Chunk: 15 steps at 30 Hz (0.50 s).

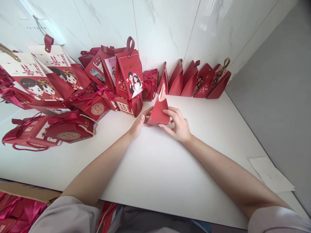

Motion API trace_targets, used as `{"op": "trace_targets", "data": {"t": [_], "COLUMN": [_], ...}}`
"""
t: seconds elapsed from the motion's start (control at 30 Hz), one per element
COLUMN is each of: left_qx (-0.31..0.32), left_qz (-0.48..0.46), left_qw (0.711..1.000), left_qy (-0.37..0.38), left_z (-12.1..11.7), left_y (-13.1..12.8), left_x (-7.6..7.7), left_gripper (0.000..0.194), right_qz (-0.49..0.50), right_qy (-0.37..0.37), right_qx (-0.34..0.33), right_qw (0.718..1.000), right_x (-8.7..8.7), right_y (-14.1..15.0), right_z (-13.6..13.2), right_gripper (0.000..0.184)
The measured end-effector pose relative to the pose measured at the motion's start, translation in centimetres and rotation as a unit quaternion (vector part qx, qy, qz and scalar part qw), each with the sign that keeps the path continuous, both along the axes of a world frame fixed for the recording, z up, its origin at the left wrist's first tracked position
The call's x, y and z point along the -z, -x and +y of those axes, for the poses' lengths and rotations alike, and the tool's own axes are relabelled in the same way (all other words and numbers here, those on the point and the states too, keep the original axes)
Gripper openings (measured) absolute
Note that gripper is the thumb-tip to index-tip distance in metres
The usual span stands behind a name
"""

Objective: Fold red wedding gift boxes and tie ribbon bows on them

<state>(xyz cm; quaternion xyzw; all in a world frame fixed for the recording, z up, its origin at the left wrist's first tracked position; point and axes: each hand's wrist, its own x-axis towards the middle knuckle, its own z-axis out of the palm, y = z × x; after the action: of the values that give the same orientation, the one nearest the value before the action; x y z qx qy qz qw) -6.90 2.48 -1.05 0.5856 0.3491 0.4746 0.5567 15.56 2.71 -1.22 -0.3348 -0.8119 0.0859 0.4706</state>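
Between my hands, over the middle of the white table, is a red gift box (159, 111) with a pointed, folded top and a pale strap-like piece at its tip. My left hand (139, 124) grips its lower left side, the fingertips partly hidden behind the box. On the lower right side, my right hand (178, 124) presses with thumb and fingers. Just beyond stands a row of similar red peaked boxes, the nearest a narrow box (163, 79) seen edge-on. Left of my hands, a red box with a printed couple (128, 74) rests on a smaller box (130, 106).
Several red boxes with ribbons and rope handles, such as a hexagonal box (70, 127), crowd the table's left. White paper (272, 174) lies at the right edge. A cardboard carton (31, 191) of red boxes is at lower left. A tiled wall (165, 29) closes the back.
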Motion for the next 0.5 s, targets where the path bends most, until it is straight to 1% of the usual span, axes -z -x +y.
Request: {"op": "trace_targets", "data": {"t": [0.07,0.13,0.23,0.3,0.37,0.43,0.5], "left_qx": [-0.011,-0.030,-0.085,-0.135,-0.171,-0.180,-0.163], "left_qz": [0.000,0.015,0.035,0.025,0.002,-0.026,-0.044], "left_qw": [0.999,0.998,0.996,0.991,0.985,0.983,0.986], "left_qy": [-0.034,-0.053,-0.023,-0.002,0.000,-0.005,-0.011], "left_z": [0.0,-0.1,-0.5,-0.8,-1.0,-1.2,-1.4], "left_y": [-0.1,-0.4,-0.9,-1.2,-1.4,-1.5,-1.6], "left_x": [-0.3,-0.8,-1.3,-1.4,-1.5,-1.4,-1.3], "left_gripper": [0.076,0.067,0.063,0.061,0.059,0.059,0.058], "right_qz": [0.037,0.074,0.120,0.147,0.183,0.224,0.256], "right_qy": [0.031,0.085,0.154,0.185,0.223,0.261,0.283], "right_qx": [0.030,0.040,0.072,0.097,0.105,0.105,0.105], "right_qw": [0.998,0.993,0.978,0.967,0.952,0.933,0.918], "right_x": [0.1,0.2,0.0,-0.1,-0.1,0.0,0.2], "right_y": [-0.1,-0.2,-0.3,-0.3,-0.4,-0.5,-0.7], "right_z": [0.2,0.4,0.8,1.1,1.4,1.9,2.4], "right_gripper": [0.052,0.049,0.042,0.041,0.043,0.045,0.047]}}
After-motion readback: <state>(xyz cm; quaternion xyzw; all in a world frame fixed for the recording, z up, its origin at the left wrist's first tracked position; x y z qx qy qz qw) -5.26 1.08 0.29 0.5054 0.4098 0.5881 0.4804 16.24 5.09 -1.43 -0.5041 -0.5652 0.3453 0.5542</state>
